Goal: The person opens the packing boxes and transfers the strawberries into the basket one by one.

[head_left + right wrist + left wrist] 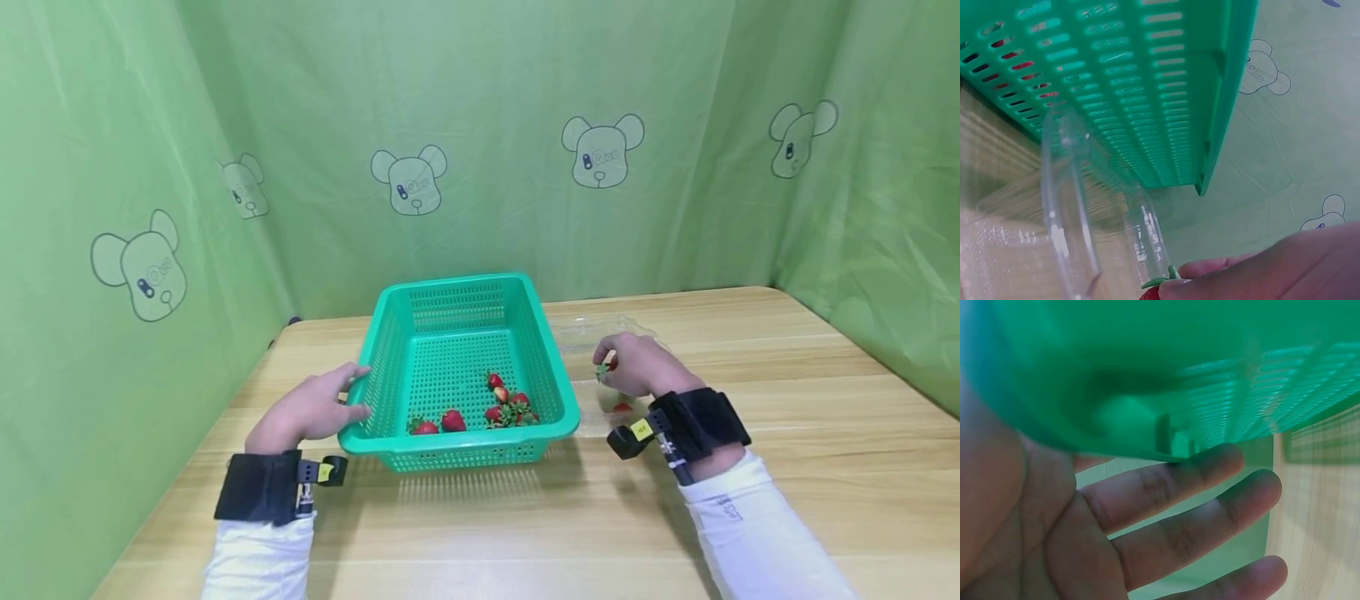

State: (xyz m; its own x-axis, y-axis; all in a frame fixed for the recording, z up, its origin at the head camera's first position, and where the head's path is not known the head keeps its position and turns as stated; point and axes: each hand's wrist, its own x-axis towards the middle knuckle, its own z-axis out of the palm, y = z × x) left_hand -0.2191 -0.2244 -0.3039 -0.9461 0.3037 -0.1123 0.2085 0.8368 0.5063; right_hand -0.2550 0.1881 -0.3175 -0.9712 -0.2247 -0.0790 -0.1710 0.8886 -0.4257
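A green plastic basket (468, 454) with perforated walls sits on the table, several strawberries (452, 420) gathered at its near end. At its left rim, my left hand (318, 404) holds on with the thumb over the edge. Outstretched fingers (1179, 544) show below the rim in the left wrist view. Right of the basket, my right hand (637, 365) pinches a strawberry (1151, 292) by its leafy top, between thumb and fingertips. Under that hand lies a clear plastic box (592, 333), with another strawberry (622, 408) low in it, partly covered by the wrist.
The wooden table (480, 542) runs under everything. Green curtain (495, 233) with printed bear faces closes off the back and both sides. In the right wrist view, the clear box's raised wall (1066, 206) stands close beside the basket.
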